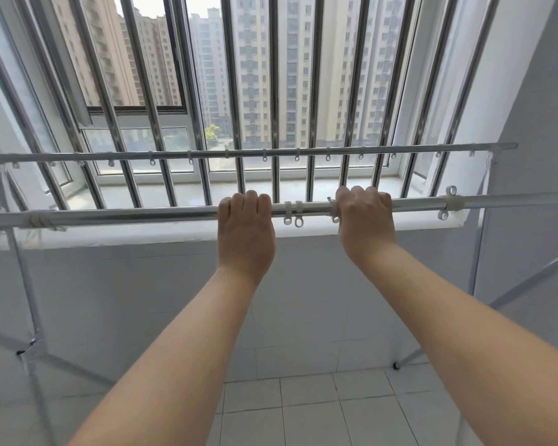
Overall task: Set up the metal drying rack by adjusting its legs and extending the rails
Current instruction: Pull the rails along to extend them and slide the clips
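A barred window (258,75) fills the upper view, its vertical metal bars (274,91) running down to a white sill (174,191), with tall apartment blocks (264,59) beyond the glass. Below the sill stands a pale wall (142,284), and the floor is laid with white tiles (310,403). In front of the window stands the metal drying rack, seen from above: its far rail (239,153) spans almost the whole width just before the bars, and its near rail (126,214) runs level across the middle, closer to the person. Slanted legs (26,294) descend at the left edge, where they meet in a joint low down, and further legs (529,281) cross at the right, one ending in a dark foot on the tiles. Two bare forearms reach up from the lower edge. The left hand (245,233) is curled over the near rail from above, fingers wrapped around the tube. The right hand (364,220) grips the same rail a little further right, fingers closed over it in the same way. Between the two hands, a pair of white plastic hanger rings (293,214) sits on the rail; another white ring clip (450,202) sits to the right of the right hand. Small rings (264,157) also hang at intervals beneath the far rail.
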